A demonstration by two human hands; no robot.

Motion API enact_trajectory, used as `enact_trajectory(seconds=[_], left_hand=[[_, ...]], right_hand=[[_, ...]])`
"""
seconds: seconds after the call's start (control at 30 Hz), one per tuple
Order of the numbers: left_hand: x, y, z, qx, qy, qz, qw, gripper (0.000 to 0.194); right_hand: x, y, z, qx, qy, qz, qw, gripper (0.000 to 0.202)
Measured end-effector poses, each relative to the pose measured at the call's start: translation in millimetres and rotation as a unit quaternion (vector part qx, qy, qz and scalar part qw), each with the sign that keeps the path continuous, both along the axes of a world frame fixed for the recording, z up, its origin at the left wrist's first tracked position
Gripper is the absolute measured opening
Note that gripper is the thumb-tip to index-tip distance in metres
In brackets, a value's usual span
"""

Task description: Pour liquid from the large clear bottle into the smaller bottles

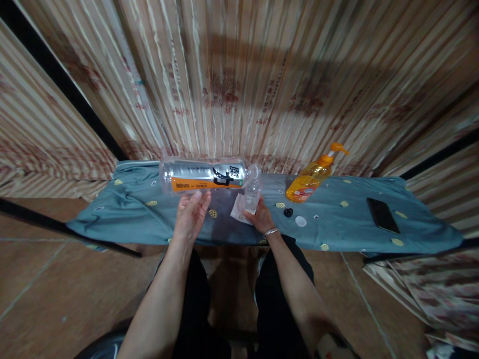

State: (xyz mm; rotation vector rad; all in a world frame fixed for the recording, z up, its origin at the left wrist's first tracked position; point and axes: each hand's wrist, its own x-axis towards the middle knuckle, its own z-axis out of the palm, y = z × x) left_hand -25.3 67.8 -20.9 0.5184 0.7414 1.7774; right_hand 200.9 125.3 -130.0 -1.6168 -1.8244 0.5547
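My left hand (192, 212) grips a large clear plastic bottle (204, 174) from below, fingers partly hidden behind it. The bottle lies nearly level, with a silver and orange label, its mouth pointing right. Its neck meets the top of a small clear bottle (253, 192), which stands nearly upright; whether the two mouths touch I cannot tell. My right hand (263, 218) is closed around the lower part of the small bottle. A white tissue (237, 209) lies under and beside that bottle. Any liquid passing between the bottles is not discernible.
A teal patterned cloth (337, 229) covers the narrow table. To the right stand an orange pump bottle (310, 179), a black cap (288, 213), a white round cap (301, 221) and a black phone (382, 215). A striped curtain (239, 75) hangs behind; black poles (71, 92) flank the table.
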Motion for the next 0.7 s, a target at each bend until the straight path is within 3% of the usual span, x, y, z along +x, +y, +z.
enact_trajectory(seconds=[0.23,0.5,0.7], left_hand=[[-0.8,0.2,-2.4,0.003,0.002,0.0,1.0,0.035],[0.7,-0.6,0.6,0.001,-0.005,-0.002,1.0,0.039],[2.0,-1.1,2.3,0.005,-0.015,0.002,1.0,0.045]], right_hand=[[-1.0,0.8,-2.7,0.016,-0.006,-0.002,1.0,0.088],[-1.0,-0.1,1.4,-0.023,-0.009,-0.001,1.0,0.089],[0.4,1.2,-2.9,0.006,0.0,0.003,1.0,0.089]])
